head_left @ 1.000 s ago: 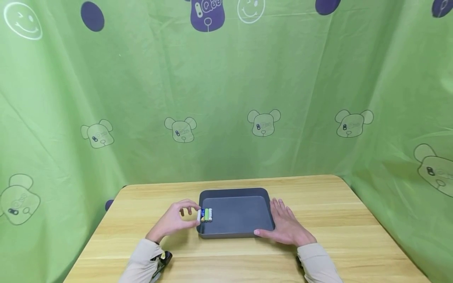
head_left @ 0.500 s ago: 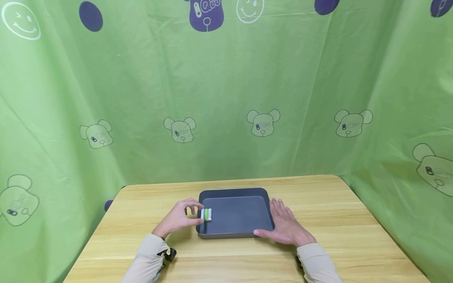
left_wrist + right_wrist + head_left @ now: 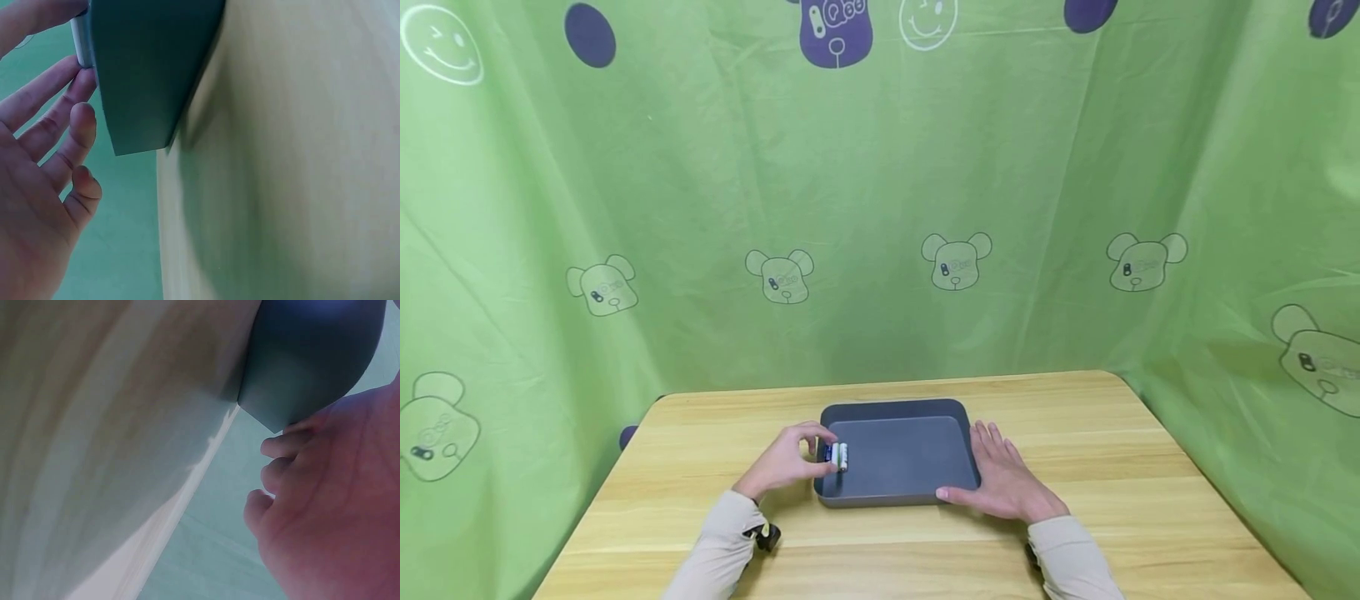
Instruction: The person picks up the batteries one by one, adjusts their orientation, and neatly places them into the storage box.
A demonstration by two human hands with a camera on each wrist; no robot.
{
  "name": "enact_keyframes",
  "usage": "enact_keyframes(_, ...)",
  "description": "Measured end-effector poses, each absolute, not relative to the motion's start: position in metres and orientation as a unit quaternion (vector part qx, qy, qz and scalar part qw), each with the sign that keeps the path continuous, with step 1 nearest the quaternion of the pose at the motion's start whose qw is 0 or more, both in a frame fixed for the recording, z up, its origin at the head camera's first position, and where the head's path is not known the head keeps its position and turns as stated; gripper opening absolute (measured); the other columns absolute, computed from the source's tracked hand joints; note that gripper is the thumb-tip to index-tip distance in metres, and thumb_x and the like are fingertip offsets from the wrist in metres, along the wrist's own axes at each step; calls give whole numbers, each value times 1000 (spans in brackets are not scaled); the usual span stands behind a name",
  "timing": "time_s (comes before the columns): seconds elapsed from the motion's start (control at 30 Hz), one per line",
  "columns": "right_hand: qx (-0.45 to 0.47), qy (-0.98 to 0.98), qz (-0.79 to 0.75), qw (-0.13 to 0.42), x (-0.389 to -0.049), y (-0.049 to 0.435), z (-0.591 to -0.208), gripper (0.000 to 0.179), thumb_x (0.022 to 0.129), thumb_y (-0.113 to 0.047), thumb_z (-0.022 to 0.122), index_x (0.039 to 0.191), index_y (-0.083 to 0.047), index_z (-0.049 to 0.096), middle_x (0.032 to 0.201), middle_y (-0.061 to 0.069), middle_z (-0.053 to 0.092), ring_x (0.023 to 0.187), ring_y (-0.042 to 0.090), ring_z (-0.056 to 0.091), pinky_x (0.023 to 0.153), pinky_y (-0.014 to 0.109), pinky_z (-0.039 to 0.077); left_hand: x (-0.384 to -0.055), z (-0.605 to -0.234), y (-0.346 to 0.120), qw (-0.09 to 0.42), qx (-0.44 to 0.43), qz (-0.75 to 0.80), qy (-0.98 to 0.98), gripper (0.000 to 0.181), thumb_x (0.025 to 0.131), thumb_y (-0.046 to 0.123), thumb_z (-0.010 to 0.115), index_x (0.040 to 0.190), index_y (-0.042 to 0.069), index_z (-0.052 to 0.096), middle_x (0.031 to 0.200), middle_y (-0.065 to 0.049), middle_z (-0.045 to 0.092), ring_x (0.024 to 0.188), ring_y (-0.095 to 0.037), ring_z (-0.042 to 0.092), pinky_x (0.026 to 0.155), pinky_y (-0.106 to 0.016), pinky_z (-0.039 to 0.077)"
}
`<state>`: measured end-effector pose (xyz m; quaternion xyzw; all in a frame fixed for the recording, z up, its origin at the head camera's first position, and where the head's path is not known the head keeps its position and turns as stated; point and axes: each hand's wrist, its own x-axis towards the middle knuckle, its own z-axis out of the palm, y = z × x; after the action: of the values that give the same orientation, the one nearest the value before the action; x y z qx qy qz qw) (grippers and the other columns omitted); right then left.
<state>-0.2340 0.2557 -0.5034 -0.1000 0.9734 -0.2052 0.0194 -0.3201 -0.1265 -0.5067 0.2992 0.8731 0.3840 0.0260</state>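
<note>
My left hand [image 3: 782, 458] pinches a white battery [image 3: 83, 40] endwise between thumb and fingers, over the left end of a dark grey tray [image 3: 895, 501]. Close about that battery in the head view, a blue battery [image 3: 827, 452] shows on its left and a white-labelled battery [image 3: 844, 457] on its right. The held battery and fingers partly cover this row. My right hand [image 3: 1003, 479] lies against the tray's right side with fingers extended, the thumb at its front right corner. In the right wrist view, the palm [image 3: 337, 506] sits beside the tray's outer wall [image 3: 300, 369].
The tray stands on a light wooden table [image 3: 895, 558] with rounded far corners. Green curtains [image 3: 865, 333] with bear-head prints hang behind the table and along both sides. A dark wrist strap [image 3: 767, 536] shows at the left sleeve.
My left hand has moved right with the white battery, from the tray's left rim to over the battery row. The blue battery shows left of it now; the right hand stays in place.
</note>
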Motion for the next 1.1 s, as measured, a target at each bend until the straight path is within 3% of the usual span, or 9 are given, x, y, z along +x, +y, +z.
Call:
enact_keyframes(0.23, -101, 974, -204, 20, -235, 255, -505, 131, 80, -80, 64, 160, 10, 13, 170, 30, 9, 159, 49, 8, 128, 64, 11, -323, -512, -121, 26, 303, 383, 872, 47, 78, 27, 87, 120, 11, 74, 114, 0, 72, 82, -19, 60, 69, -21, 49)
enact_keyframes(0.43, -101, 974, -202, 20, -235, 255, -505, 131, 80, -80, 64, 160, 10, 13, 170, 30, 10, 158, 50, 8, 128, 64, 11, -323, -513, -117, 20, 300, 374, 877, 47, 77, 28, 88, 119, 12, 74, 115, 1, 72, 85, -19, 61, 73, -23, 50)
enact_keyframes(0.5, -101, 974, -201, 19, -235, 255, -505, 131, 81, -80, 63, 160, 10, 13, 170, 31, 11, 158, 50, 8, 128, 64, 12, -323, -513, -117, 16, 299, 369, 880, 48, 77, 29, 88, 119, 12, 74, 116, 0, 72, 87, -19, 61, 75, -26, 51)
enact_keyframes(0.63, -99, 974, -200, 20, -234, 255, -505, 130, 81, -80, 63, 160, 10, 13, 170, 31, 11, 158, 50, 9, 127, 65, 11, -322, -515, -115, 3, 299, 348, 888, 48, 76, 32, 88, 118, 13, 74, 119, -1, 73, 104, -25, 67, 93, -44, 56)
enact_keyframes(0.73, -98, 974, -201, 19, -234, 255, -504, 130, 80, -80, 64, 160, 10, 13, 170, 30, 11, 158, 50, 9, 127, 65, 12, -323, -518, -113, -3, 295, 340, 893, 48, 76, 33, 88, 118, 14, 74, 122, -3, 73, 120, -29, 65, 106, -56, 50)
enact_keyframes(1.1, -97, 975, -201, 17, -235, 256, -505, 131, 80, -81, 64, 160, 10, 14, 170, 30, 10, 158, 50, 9, 127, 66, 11, -328, -520, -108, -13, 292, 315, 903, 47, 76, 30, 88, 119, 13, 74, 123, -4, 73, 118, -29, 67, 104, -54, 52)
